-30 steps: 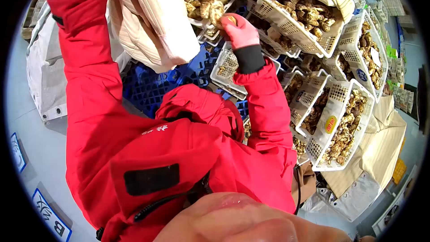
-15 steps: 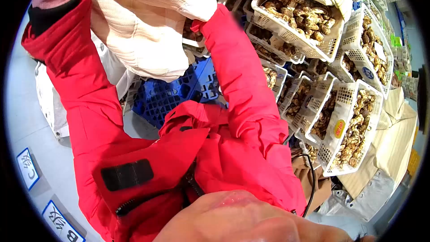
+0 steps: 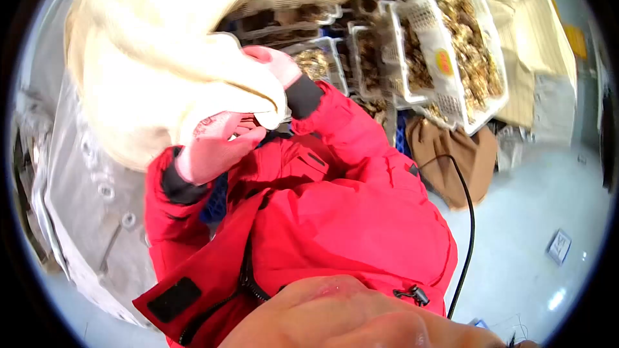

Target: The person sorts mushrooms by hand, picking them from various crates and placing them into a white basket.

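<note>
A thick cream blanket (image 3: pixel 148 58) is bunched up in front of me and covers the upper left of the view. My left hand (image 3: pixel 216 148), in a pink glove, has its fingers curled at the blanket's lower edge. At the blanket's right edge is my right hand (image 3: pixel 274 64), also gloved in pink; it is closed on the cloth, with its fingertips partly hidden by the folds. White plastic baskets of mushrooms (image 3: pixel 316 64) stand just beyond my right hand.
More baskets of mushrooms (image 3: pixel 467 58) are stacked at the upper right, beside a beige cloth (image 3: pixel 516 45). A brown cloth (image 3: pixel 451 161) hangs below them near a black cable (image 3: pixel 471 219). Grey sheeting with eyelets (image 3: pixel 97 187) lies at left. A small sign (image 3: pixel 559 246) is on the floor.
Both hands have come down and closer to my body, drawing the blanket in. My view has shifted, so the baskets appear higher and further left.
</note>
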The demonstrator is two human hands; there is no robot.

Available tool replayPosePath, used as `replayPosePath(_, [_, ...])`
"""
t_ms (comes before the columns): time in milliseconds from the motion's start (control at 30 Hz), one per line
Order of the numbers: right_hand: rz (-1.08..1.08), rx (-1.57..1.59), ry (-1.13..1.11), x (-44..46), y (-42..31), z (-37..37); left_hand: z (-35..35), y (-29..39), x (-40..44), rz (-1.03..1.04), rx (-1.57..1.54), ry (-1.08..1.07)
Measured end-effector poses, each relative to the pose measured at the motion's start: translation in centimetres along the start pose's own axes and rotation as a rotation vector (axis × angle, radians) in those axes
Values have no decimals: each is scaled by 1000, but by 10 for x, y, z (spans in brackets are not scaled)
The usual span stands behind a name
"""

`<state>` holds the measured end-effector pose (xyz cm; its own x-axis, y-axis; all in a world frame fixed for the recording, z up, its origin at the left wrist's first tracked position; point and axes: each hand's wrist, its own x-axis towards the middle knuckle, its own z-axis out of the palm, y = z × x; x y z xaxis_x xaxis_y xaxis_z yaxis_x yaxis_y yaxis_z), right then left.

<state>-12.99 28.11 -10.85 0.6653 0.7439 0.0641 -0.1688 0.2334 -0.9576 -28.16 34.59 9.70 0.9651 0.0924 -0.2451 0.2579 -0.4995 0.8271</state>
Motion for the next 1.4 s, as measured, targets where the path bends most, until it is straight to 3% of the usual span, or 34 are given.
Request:
replayPosePath(33, [337, 157, 57, -26, -27, -34, 34, -30, 8, -40, -28, -68])
replayPosePath(67, [498, 154, 178, -67, -97, -55, 67, -59, 15, -81, -53, -135])
replayPosePath(133, [610, 67, 359, -116, -105, -112, 119, -111, 9, -34, 200, 102])
replayPosePath(233, [504, 63, 586, -177, -136, -172, 104, -78, 23, -344, 270, -107])
replayPosePath(267, [418, 81, 659, -189, -151, -184, 96, -70, 25, -224, 393, -84])
replayPosePath(400, [221, -21, 830, -223, -207, -242, 84, -1, 48, -106, 600, -92])
replayPosePath(467, [90, -201, 943, -244, -236, -287, 83, 44, 60, -13, 475, -98])
replayPosePath(533, [57, -625, 1094, -259, -265, -346, 93, 76, 72, 23, 281, -175])
replayPosePath(600, [98, -1102, 1018, -269, -282, -406, 124, 104, 91, 144, 145, -167])
replayPosePath(633, [137, -1470, 922, -267, -288, -432, 145, 116, 104, 175, 86, -158])
replayPosePath(667, [178, -1623, 734, -260, -293, -447, 165, 126, 119, 208, 26, -147])
replayPosePath(833, [455, -1881, 69, -231, -278, -485, 266, 178, 169, 218, -64, -408])
replayPosePath(867, [494, -1862, 70, -227, -276, -496, 277, 189, 177, 237, -54, -457])
replayPosePath(933, [418, -1516, 304, -230, -281, -515, 299, 195, 191, 170, -159, -467])
replayPosePath(1000, [261, -939, 522, -242, -307, -516, 308, 207, 203, 125, -226, -438])
replayPosePath(1067, [246, -170, 649, -253, -312, -541, 315, 215, 224, 199, -180, -364])
replayPosePath(1100, [118, -257, 425, -262, -317, -547, 322, 221, 234, 119, -278, -328])
replayPosePath(1167, [160, -246, 451, -265, -318, -546, 339, 226, 262, 176, -257, -277])
replayPosePath(1200, [277, 209, 522, -262, -328, -527, 349, 231, 273, 210, -234, -235])
replayPosePath(1267, [155, 87, 511, -261, -325, -513, 365, 251, 288, 439, -29, -78])
replayPosePath(1300, [253, 139, 492, -259, -327, -508, 373, 255, 296, 469, 27, -67])
replayPosePath(1333, [351, 185, 470, -256, -331, -505, 383, 256, 306, 474, 2, -103])
replayPosePath(1400, [384, -20, 483, -249, -337, -488, 387, 267, 310, 360, 17, -220])
